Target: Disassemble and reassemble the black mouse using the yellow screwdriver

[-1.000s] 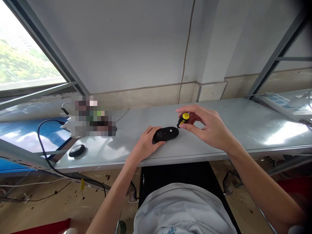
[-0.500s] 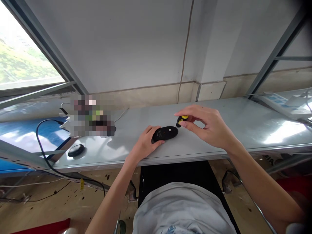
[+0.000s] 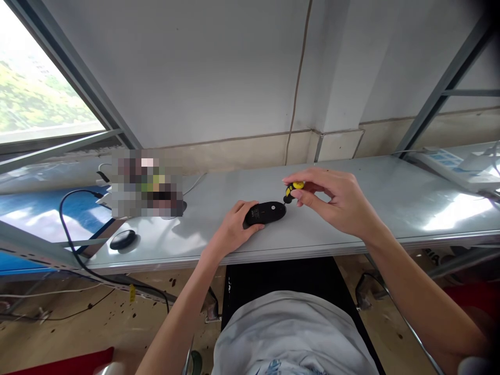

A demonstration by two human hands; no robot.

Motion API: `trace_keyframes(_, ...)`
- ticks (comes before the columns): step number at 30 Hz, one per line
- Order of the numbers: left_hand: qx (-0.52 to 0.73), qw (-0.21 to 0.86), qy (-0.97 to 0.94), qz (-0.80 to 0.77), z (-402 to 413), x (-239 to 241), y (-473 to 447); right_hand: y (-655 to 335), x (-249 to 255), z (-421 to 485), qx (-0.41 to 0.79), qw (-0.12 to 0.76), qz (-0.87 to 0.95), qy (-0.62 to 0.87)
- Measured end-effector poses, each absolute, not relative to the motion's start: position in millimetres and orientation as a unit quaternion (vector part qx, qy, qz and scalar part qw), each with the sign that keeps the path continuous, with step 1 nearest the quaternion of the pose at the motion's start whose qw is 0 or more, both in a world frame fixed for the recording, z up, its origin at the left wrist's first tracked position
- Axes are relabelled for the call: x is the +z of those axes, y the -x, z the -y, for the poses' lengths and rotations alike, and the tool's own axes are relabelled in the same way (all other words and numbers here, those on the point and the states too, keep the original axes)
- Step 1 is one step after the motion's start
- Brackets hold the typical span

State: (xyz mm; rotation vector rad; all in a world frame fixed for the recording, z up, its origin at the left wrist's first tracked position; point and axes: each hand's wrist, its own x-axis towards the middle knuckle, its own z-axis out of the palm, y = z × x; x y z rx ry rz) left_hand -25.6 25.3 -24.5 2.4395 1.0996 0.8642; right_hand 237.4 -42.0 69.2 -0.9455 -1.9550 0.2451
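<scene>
A black computer mouse lies bottom side up on the grey bench, showing a small white round spot and fine print. My left hand is closed around its left end, thumb on the near side and fingers on the far side. Between the thumb and fingertips of my right hand is a short yellow and black screwdriver. It leans with its tip at the right end of the mouse; whether the tip sits in a screw is too small to tell.
On the bench's left lies a rounded black object, near a blurred-out patch of items. A black cable hangs over the left edge. White equipment stands at the far right, and the wall rises behind the bench.
The fingers of my right hand have shifted slightly on the screwdriver, baring more of its handle, which leans a little differently. My left hand and the mouse stay in place.
</scene>
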Motion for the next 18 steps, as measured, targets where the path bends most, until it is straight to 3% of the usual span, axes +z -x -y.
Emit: trace_keyframes(18, 0.303, 0.163, -0.856, -0.385, -25.8, -25.1, 25.6, -237.8, 68.3, 42.6, 0.106, 0.479, 0.795, 0.356)
